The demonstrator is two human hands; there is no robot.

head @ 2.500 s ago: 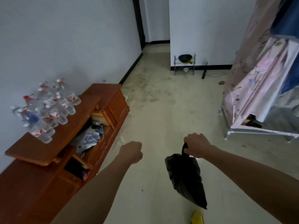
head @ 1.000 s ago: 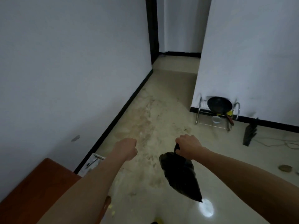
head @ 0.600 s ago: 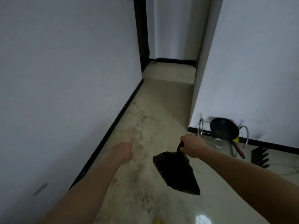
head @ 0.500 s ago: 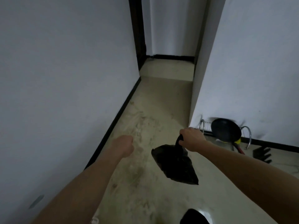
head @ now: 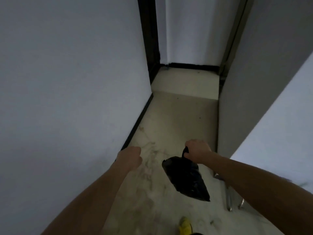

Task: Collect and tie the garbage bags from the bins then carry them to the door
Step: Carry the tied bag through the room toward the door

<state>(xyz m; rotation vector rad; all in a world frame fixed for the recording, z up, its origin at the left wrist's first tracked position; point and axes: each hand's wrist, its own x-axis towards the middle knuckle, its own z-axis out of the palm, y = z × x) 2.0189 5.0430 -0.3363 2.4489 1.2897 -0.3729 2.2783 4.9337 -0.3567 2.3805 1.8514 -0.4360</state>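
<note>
Fingers of the right hand point(head: 196, 150) curl tight around the twisted neck of a black garbage bag point(head: 185, 178), which hangs below the fist, clear of the pale, stained floor point(head: 169, 119). Beside it, the left hand point(head: 131, 156) is closed in a loose fist with nothing in it. White walls point(head: 67, 82) with black skirting line a narrow corridor. Something yellow point(head: 185, 226) shows at the bottom edge.
</note>
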